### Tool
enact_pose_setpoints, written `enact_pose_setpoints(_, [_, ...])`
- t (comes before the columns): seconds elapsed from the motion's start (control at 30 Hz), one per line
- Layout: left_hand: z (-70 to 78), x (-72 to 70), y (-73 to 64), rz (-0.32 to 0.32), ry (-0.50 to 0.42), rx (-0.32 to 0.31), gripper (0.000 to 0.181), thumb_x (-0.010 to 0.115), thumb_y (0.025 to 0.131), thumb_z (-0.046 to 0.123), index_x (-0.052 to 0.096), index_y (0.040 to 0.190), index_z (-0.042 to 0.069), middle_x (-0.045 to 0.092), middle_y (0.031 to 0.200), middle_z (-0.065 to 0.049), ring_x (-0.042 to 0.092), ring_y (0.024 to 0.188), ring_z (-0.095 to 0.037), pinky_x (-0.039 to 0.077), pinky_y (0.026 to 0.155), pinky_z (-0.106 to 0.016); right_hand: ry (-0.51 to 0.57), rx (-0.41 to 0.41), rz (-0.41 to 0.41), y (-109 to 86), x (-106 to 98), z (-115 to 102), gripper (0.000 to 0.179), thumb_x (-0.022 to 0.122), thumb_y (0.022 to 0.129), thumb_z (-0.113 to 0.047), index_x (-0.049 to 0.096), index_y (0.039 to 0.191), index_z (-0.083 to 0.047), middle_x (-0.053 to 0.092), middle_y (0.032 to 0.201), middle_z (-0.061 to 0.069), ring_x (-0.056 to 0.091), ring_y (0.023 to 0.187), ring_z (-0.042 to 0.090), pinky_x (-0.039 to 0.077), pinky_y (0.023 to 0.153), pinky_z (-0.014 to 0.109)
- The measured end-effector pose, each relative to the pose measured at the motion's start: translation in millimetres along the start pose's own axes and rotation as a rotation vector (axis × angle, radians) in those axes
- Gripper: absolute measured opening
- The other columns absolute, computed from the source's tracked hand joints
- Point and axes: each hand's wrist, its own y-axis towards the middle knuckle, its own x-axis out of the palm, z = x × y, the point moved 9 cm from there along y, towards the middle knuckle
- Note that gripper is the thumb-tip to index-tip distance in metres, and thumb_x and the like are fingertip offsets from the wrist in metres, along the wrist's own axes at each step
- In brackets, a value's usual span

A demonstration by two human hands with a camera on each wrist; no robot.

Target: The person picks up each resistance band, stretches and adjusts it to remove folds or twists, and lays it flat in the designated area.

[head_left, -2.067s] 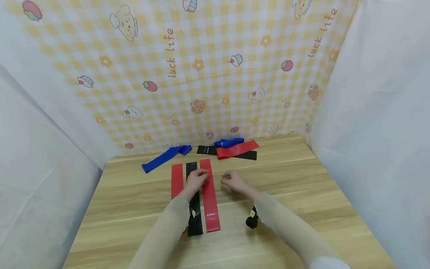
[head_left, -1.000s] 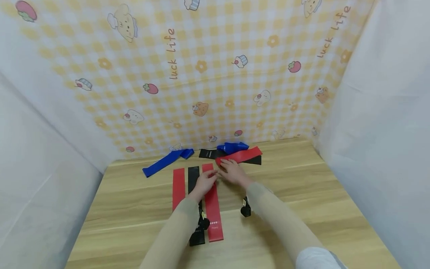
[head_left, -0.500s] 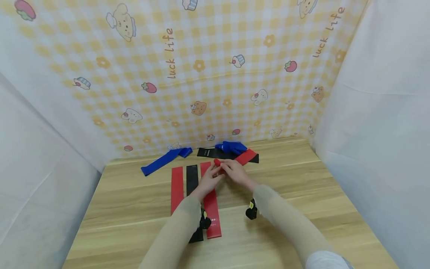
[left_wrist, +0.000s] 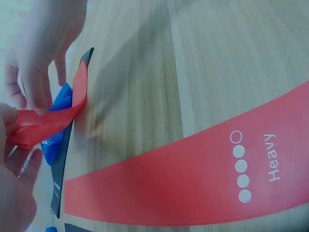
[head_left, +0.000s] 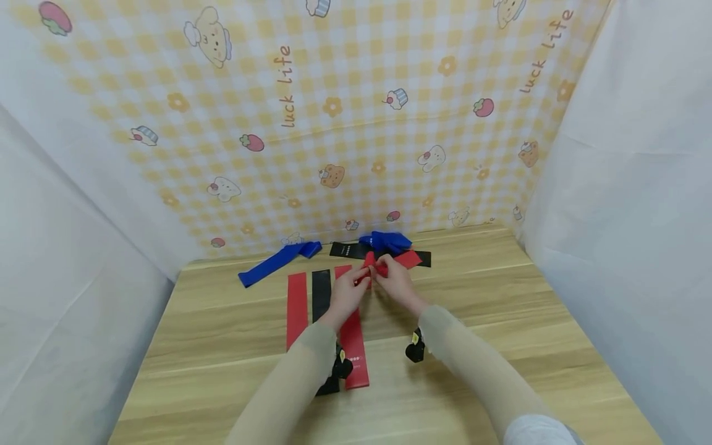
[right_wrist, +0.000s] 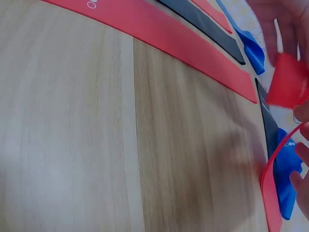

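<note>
My left hand [head_left: 348, 295] and my right hand [head_left: 397, 282] meet at the end of a red resistance band [head_left: 410, 259]. In the left wrist view, the left hand [left_wrist: 17, 193] grips the lifted end of the band [left_wrist: 50, 124], while the right hand's fingers are at its upper edge. The band's other end lies over a black band [head_left: 425, 259] and beside a crumpled blue band [head_left: 387, 241]. From the right wrist, the raised red flap [right_wrist: 288, 82] shows in front of the left palm, and the right fingertips [right_wrist: 301, 154] are at the band.
Left of the hands, a red band [head_left: 296, 303], a black band [head_left: 321, 293] and another red band marked Heavy [left_wrist: 159, 188] lie flat side by side. A partly folded blue band [head_left: 272, 262] lies behind them. A checked cloth [head_left: 334, 142] hangs behind the wooden table [head_left: 473, 309].
My right hand has reached back to the red band on the pile, and its near end is now lifted between both hands. The left hand has moved right to join it.
</note>
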Motion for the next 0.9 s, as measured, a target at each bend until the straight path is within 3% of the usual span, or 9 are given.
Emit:
enact_pose_setpoints(0.1, [0.0, -5.7, -0.5, 0.035, -0.008, -0.006, 0.027, 0.064, 0.094, 0.014, 0.069, 0.12, 0.008, 0.059, 0.133, -0.01, 0.051, 0.126, -0.025, 0.05, 0.092, -0.039, -0.054, 0.025, 0.035, 0.6, -3, 5, 0.028, 0.074, 0.086, -0.011, 0.056, 0.107, -0.008, 0.065, 0.099, 0.011, 0.061, 0.085, 0.025, 0.051, 0.081, 0.04])
enact_pose_setpoints(0.23, [-1.5, -10.7, -1.8, 0.04, -0.006, -0.031, 0.024, 0.064, 0.093, 0.012, 0.072, 0.116, 0.013, 0.063, 0.128, -0.005, 0.056, 0.12, -0.02, 0.054, 0.083, -0.033, -0.112, 0.054, 0.037, 2.8, -4, 13, 0.027, 0.071, 0.089, -0.016, 0.06, 0.112, -0.008, 0.067, 0.105, 0.01, 0.062, 0.094, 0.025, 0.051, 0.085, 0.04])
enact_pose_setpoints(0.4, [1.3, -21.9, -5.8, 0.039, 0.001, -0.049, 0.023, 0.061, 0.094, 0.012, 0.075, 0.112, 0.018, 0.067, 0.119, -0.002, 0.062, 0.087, -0.019, 0.05, 0.062, -0.026, -0.139, 0.074, 0.043, 5.8, -7, 22, 0.02, 0.064, 0.092, -0.011, 0.069, 0.11, -0.006, 0.069, 0.103, 0.009, 0.062, 0.092, 0.024, 0.05, 0.081, 0.04])
enact_pose_setpoints(0.63, [11.3, -40.9, -6.3, 0.051, -0.008, -0.005, 0.021, 0.059, 0.095, 0.01, 0.077, 0.104, 0.019, 0.07, 0.109, -0.001, 0.057, 0.073, -0.017, 0.045, 0.057, -0.025, -0.208, 0.021, 0.035, 6.9, -21, 29, 0.015, 0.062, 0.093, -0.015, 0.072, 0.098, -0.005, 0.07, 0.093, 0.008, 0.06, 0.088, 0.027, 0.047, 0.081, 0.043])
enact_pose_setpoints(0.73, [16.5, -51.4, -8.0, 0.045, -0.028, 0.035, 0.02, 0.058, 0.095, 0.01, 0.075, 0.101, 0.017, 0.069, 0.106, -0.001, 0.05, 0.061, -0.018, 0.04, 0.052, -0.026, -0.173, -0.016, 0.01, 7.8, -25, 21, 0.015, 0.061, 0.094, -0.019, 0.069, 0.098, -0.006, 0.068, 0.089, 0.006, 0.059, 0.081, 0.025, 0.047, 0.076, 0.041])
enact_pose_setpoints(0.9, [19.6, -69.2, -12.6, 0.002, -0.074, 0.039, 0.019, 0.056, 0.096, 0.011, 0.073, 0.1, 0.017, 0.066, 0.106, 0.001, 0.054, 0.072, -0.021, 0.045, 0.06, -0.03, -0.062, -0.034, -0.053, 6.4, -38, 7, 0.013, 0.063, 0.095, -0.021, 0.068, 0.094, -0.009, 0.065, 0.081, 0.002, 0.053, 0.064, 0.018, 0.044, 0.061, 0.031])
